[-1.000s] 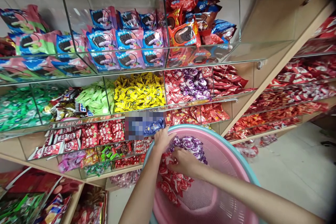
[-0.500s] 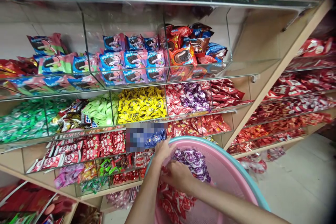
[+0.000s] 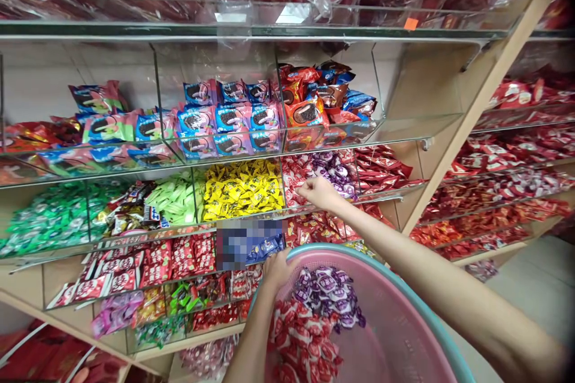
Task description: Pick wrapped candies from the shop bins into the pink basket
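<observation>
My left hand (image 3: 275, 272) grips the near-left rim of a pink plastic basket (image 3: 386, 305), which sits inside a turquoise one (image 3: 442, 335). In the basket lie red-wrapped candies (image 3: 305, 341) at the lower left and purple-wrapped candies (image 3: 330, 293) above them. My right hand (image 3: 321, 192) is over the shelf compartment, its fingers closed just above the red-and-white candies (image 3: 294, 173). What they hold, if anything, is hidden. Beside those, purple candies (image 3: 335, 167) fill the right part of the same compartment.
Yellow candies (image 3: 242, 188) and light green packets (image 3: 175, 200) lie left of my right hand. Glass dividers and a glass shelf edge (image 3: 251, 218) front the compartments. Packaged cookies (image 3: 233, 119) stand above; a slanted wooden panel (image 3: 476, 114) rises at right.
My right hand has moved up out of the basket to the shelf compartment of red and purple candies. The left hand stays on the basket rim. The view has tilted slightly upward.
</observation>
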Demonstrator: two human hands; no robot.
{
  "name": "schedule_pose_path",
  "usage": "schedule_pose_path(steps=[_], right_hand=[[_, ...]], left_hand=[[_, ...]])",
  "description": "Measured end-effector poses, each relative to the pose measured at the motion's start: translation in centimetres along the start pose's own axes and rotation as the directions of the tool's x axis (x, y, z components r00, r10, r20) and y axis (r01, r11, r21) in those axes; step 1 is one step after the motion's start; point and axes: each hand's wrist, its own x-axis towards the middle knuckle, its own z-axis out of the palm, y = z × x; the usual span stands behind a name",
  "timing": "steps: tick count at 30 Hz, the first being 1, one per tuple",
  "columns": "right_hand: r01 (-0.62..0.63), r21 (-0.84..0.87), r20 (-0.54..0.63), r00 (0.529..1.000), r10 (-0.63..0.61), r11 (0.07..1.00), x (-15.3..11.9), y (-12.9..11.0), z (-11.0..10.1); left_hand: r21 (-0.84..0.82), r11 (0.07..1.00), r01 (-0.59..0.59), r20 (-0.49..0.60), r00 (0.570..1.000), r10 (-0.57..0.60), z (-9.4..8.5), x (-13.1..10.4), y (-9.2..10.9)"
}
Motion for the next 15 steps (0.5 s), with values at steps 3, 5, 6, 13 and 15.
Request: schedule_pose_path(steps=[3,5,6,13,15], right_hand=[[-0.117,-0.067,0.02,0.993,0.119,0.991,2.4,-1.1,1.1],[-0.152,-0.079,0.023,0.988,0.154,0.985,3.3,-1.5,1.9],[-0.164,-0.085,0.026,0.986,0.166,0.983,3.6,-1.7,2.2],[-0.19,-0.095,0.074,0.977,0.198,0.977,4.9,-1.4,3.4],[-0.195,-0.087,0.076,0.977,0.201,0.977,5.1,-1.2,3.6]], left_hand=[[-0.02,1.0,0.0,0.004,1.0,0.0,-0.3,-0.4,0.1],[-0.021,1.0,0.012,0.001,1.0,-0.012,-0.3,-0.5,0.0],[-0.019,1.0,0.021,-0.003,1.0,-0.021,-0.3,-0.6,0.0],[-0.016,0.998,0.06,0.008,0.998,-0.06,-0.1,-0.9,-0.4],[-0.023,0.997,0.072,0.019,0.997,-0.071,-0.1,-0.9,-0.3]])
